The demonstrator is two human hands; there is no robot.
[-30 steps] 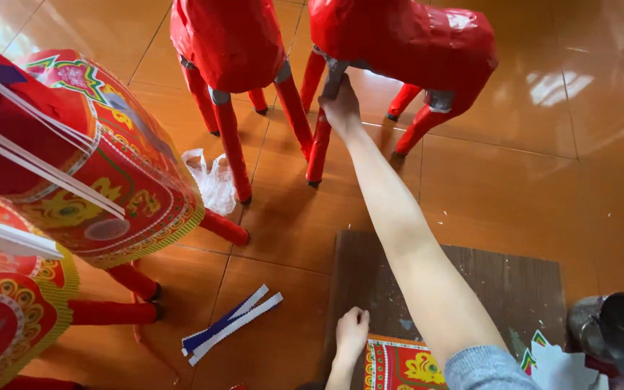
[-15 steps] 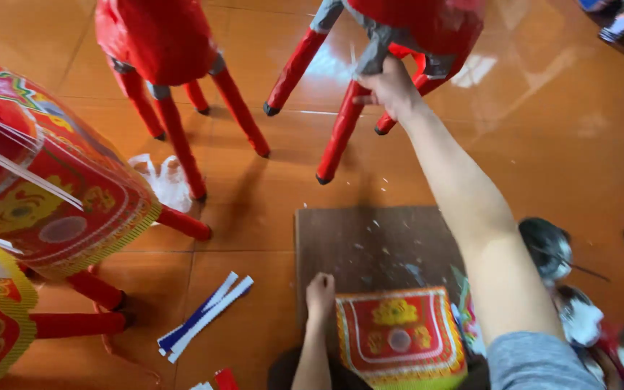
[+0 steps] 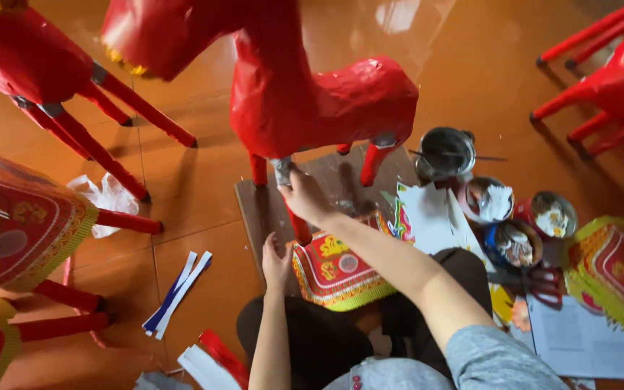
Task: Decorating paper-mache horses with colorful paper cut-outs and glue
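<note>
Gripping a front leg of the red paper horse (image 3: 312, 94), my right hand (image 3: 305, 196) closes around it just beneath the body, arm stretched forward. Near that leg's foot, my left hand (image 3: 276, 261) lies flat, fingers together, on the brown board (image 3: 254, 209).

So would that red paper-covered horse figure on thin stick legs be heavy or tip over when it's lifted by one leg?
The red paper-covered horse figure probably is light: the right hand grips just one front leg. Its wrinkled skin looks like paper, so likely dentable. Tall on thin legs, it may tip easily; the left hand rests on the brown board.
</note>
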